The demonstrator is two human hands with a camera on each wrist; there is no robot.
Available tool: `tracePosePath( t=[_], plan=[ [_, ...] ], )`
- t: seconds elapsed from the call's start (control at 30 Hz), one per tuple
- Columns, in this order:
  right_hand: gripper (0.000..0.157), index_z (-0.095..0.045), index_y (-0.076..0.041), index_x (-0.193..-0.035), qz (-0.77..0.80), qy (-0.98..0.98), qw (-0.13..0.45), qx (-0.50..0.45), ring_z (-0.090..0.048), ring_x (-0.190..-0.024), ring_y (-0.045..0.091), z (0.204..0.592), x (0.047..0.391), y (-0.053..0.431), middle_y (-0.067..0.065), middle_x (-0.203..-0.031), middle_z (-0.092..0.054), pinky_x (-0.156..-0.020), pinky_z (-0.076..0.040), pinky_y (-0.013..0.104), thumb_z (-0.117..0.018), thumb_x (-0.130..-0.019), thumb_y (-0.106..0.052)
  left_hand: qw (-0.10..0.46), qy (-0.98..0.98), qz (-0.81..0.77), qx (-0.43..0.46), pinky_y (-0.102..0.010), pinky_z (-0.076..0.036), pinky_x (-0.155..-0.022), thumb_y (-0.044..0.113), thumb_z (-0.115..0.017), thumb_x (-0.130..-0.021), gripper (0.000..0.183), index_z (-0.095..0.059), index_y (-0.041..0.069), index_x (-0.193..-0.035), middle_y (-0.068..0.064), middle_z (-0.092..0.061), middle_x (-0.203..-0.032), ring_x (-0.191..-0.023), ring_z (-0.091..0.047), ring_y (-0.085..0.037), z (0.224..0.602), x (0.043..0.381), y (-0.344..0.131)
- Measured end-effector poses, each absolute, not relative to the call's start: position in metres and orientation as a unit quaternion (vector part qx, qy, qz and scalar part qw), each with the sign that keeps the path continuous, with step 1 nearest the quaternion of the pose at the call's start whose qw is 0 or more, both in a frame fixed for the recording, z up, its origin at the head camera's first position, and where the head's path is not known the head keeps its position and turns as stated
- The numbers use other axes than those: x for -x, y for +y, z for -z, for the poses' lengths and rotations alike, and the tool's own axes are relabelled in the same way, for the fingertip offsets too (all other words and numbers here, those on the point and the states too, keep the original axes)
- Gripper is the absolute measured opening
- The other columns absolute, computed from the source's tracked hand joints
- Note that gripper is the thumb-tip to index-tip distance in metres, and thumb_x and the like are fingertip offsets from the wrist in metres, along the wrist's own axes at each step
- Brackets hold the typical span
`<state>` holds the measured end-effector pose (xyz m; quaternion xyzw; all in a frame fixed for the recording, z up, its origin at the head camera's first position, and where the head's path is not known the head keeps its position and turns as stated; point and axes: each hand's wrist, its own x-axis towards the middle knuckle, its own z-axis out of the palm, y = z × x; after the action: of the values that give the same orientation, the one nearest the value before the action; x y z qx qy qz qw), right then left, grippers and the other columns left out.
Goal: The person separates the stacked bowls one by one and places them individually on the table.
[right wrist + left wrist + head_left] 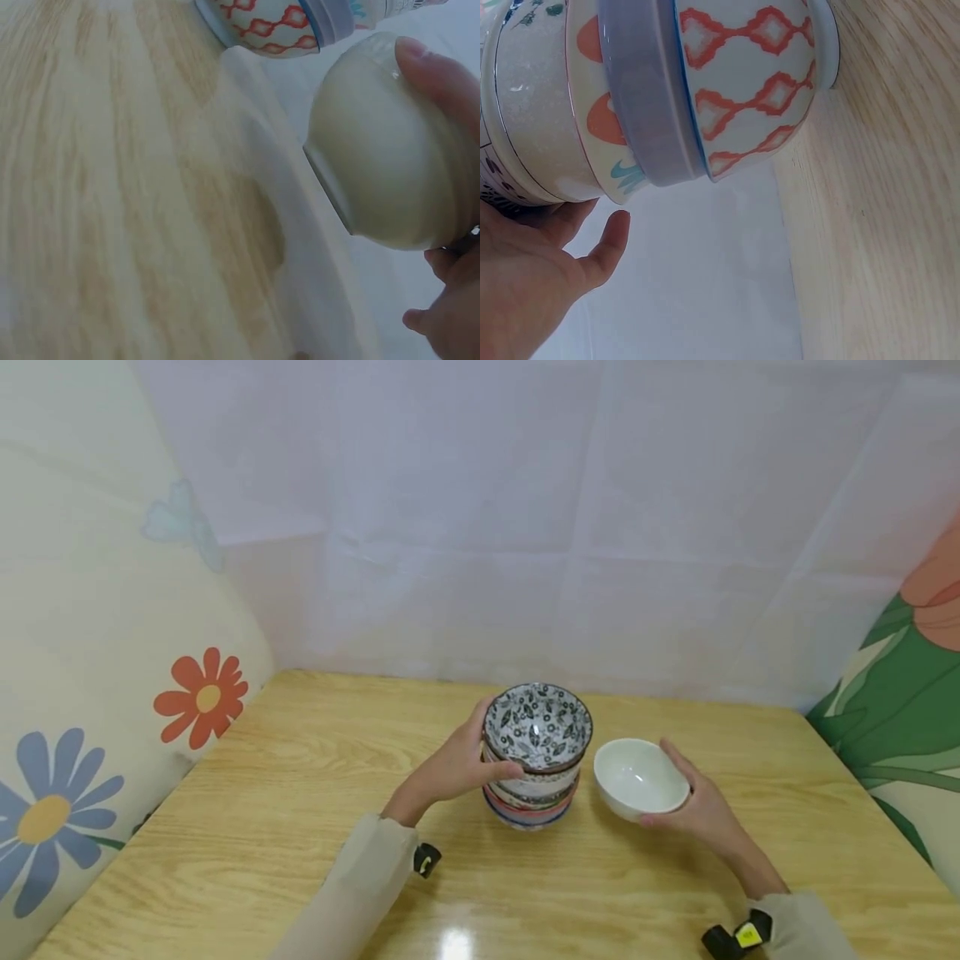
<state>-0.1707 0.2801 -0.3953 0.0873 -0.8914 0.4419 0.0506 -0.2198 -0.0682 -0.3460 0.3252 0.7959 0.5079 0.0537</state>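
Observation:
A stack of several bowls stands on the wooden table; its lowest, a white bowl with red diamond patterns [769,97], shows in the left wrist view. On top is a bowl with a black-and-white leaf pattern [536,727]. My left hand [457,764] grips this top bowl from the left, thumb across its front near the rim and fingers behind. To the right of the stack, apart from it, my right hand [705,806] holds a plain white bowl [637,777] by its right side, above the table in the right wrist view.
The wooden table [300,827] runs back to a white cloth backdrop [465,527]. Flower-printed cloth [82,652] rises along the left side, and a leaf-printed cloth [915,710] along the right. Black wrist cameras [738,937] are strapped to my wrists.

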Motion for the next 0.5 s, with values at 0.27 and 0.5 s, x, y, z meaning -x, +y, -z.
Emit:
tracePosePath(
  t=[0.27, 0.5],
  plan=[
    [0.115, -0.017, -0.003, -0.152, -0.454, -0.885, 0.042, -0.094, -0.035, -0.132, 0.041, 0.407, 0.171, 0.282, 0.023, -0.154, -0.024, -0.087, -0.028, 0.000, -0.088, -0.063, -0.013, 0.052, 0.797, -0.505, -0.326, -0.051, -0.035, -0.109, 0.079, -0.062, -0.064, 0.119, -0.010, 0.019, -0.152, -0.013, -0.034, -0.150, -0.134, -0.040, -0.030, 0.346, 0.219, -0.069],
    [0.115, -0.016, -0.004, -0.152, -0.479, -0.870, 0.039, -0.111, -0.033, -0.133, 0.040, 0.416, 0.169, 0.282, 0.024, -0.155, -0.022, -0.089, -0.028, 0.000, -0.088, -0.063, -0.008, 0.056, 0.797, -0.506, -0.326, -0.051, -0.034, -0.109, 0.078, -0.063, -0.065, 0.117, -0.010, 0.020, -0.152, -0.012, -0.033, -0.150, -0.135, -0.039, -0.030, 0.347, 0.220, -0.069]
  ],
)
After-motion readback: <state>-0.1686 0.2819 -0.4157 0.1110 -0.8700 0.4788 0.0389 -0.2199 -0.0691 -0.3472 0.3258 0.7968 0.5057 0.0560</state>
